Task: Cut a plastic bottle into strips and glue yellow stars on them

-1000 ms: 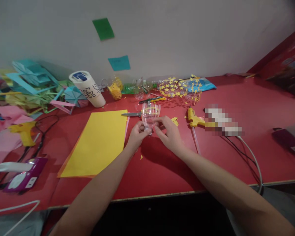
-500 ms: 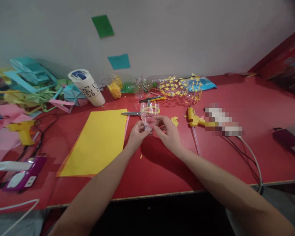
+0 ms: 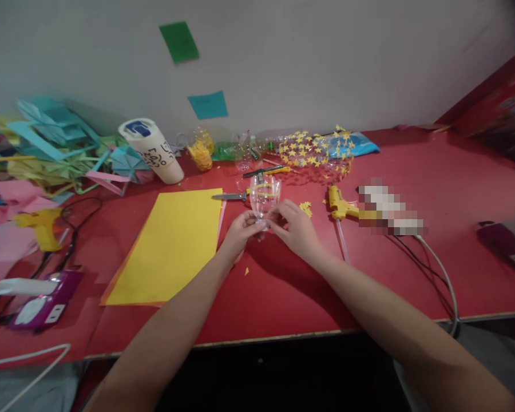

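Observation:
Both hands pinch a clear plastic bottle piece [image 3: 265, 193] by its narrow lower end, with its wide part pointing up and away. My left hand [image 3: 241, 232] has thumb and fingers closed at the neck from the left. From the right, my right hand [image 3: 295, 229] pinches the same end. Behind the see-through piece lie scissors [image 3: 230, 196], their handles partly covered by it. Some yellow paper stars [image 3: 305, 209] lie just beyond my right hand. Yellow paper sheets [image 3: 171, 246] are stacked left of my left hand.
A yellow glue gun [image 3: 338, 205] lies at right, another yellow glue gun [image 3: 40, 228] at left. A white tumbler [image 3: 161, 160], a cup of yellow pieces [image 3: 201, 155], a cutter [image 3: 268, 171] and a star-covered clear bottle [image 3: 304, 151] stand or lie toward the wall. Purple power strips [image 3: 54, 300] flank the table.
The plastic piece has turned slightly and shifted a little to the right, its wide part now more upright. Both hands keep hold of its narrow end.

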`<state>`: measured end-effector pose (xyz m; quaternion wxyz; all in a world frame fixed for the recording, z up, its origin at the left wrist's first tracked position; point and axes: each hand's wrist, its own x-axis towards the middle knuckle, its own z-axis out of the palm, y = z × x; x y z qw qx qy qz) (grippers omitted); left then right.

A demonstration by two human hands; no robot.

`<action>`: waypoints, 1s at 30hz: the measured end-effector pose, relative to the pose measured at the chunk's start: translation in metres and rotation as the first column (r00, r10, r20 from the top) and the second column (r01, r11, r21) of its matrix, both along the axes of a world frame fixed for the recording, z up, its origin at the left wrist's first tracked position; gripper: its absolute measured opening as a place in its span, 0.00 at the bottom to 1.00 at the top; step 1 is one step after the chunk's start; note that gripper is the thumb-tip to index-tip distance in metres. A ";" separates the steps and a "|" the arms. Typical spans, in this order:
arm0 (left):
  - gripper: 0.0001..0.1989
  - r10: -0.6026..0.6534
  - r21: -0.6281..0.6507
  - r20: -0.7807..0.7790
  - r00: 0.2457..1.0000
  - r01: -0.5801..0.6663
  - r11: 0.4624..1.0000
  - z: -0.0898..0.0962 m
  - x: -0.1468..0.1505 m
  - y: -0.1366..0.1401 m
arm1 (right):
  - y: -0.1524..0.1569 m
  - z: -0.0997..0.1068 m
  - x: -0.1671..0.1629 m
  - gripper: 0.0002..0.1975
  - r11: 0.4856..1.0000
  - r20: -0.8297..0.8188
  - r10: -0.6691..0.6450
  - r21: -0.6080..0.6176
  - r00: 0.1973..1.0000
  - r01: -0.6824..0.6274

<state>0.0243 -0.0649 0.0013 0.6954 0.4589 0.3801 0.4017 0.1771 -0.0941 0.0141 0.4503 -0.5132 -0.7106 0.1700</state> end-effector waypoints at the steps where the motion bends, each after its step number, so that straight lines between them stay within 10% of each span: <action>1: 0.21 -0.003 -0.011 0.003 1.000 0.003 1.000 0.001 0.000 0.000 | 0.000 0.000 0.000 0.03 1.000 0.018 0.000 0.025 1.000 0.000; 12: 0.22 0.024 -0.145 0.118 0.993 -0.006 0.989 0.007 0.002 -0.003 | -0.001 -0.007 -0.001 0.09 0.963 0.114 0.015 0.264 0.993 -0.045; 30: 0.14 -0.014 -0.149 0.143 0.990 0.036 0.988 0.003 0.001 0.000 | -0.006 0.002 -0.002 0.07 0.977 0.023 0.033 0.210 0.999 -0.037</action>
